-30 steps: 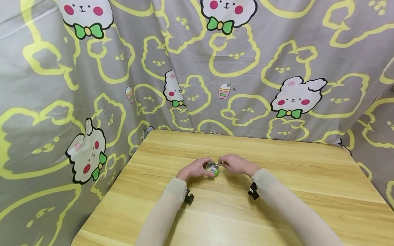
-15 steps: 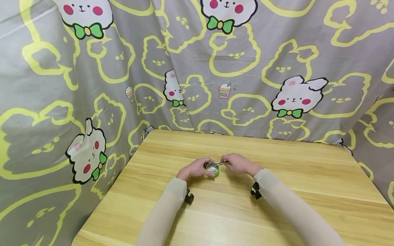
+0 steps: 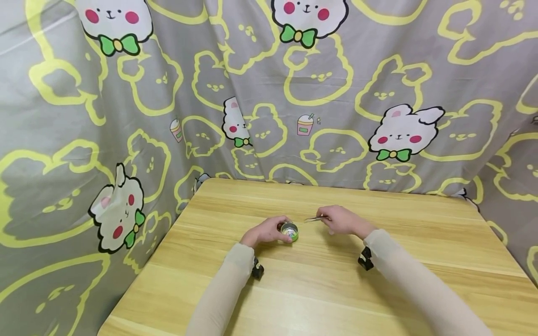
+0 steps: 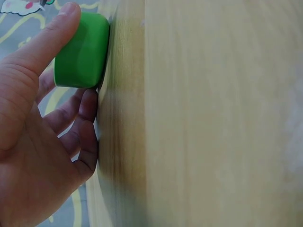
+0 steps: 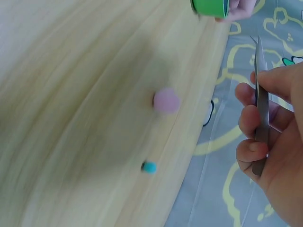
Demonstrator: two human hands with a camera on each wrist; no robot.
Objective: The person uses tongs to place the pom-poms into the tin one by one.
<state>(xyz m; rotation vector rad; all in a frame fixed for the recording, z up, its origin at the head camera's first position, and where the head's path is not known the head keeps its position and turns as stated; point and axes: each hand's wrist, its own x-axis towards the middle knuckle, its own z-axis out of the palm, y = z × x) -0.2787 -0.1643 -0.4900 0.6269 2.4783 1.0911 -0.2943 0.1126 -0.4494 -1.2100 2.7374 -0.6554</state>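
My left hand (image 3: 269, 230) holds a small round green tin (image 3: 289, 231) on the table, thumb on the near side and fingers round the far side. The tin has a shiny silvery inside with small pale, colourful bits at the bottom. In the left wrist view its smooth green wall (image 4: 83, 52) shows beside the thumb. My right hand (image 3: 342, 219) pinches metal tweezers (image 5: 261, 109), apart from the tin and to its right. Their tips look slightly apart, with nothing visible between them. In the right wrist view, a pink ball (image 5: 166, 100) and a smaller teal ball (image 5: 149, 167) lie on the table.
The wooden table (image 3: 252, 298) spreads around both hands. A grey curtain (image 3: 269, 88) with yellow outlines and white cartoon animals hangs behind it and along the sides. A black device (image 3: 365, 259) is strapped at the right wrist, another black device (image 3: 258, 269) at the left.
My right hand with the tweezers has moved right, away from the tin; the tweezers' tips were over the tin's opening before. My left hand and the tin have stayed in place.
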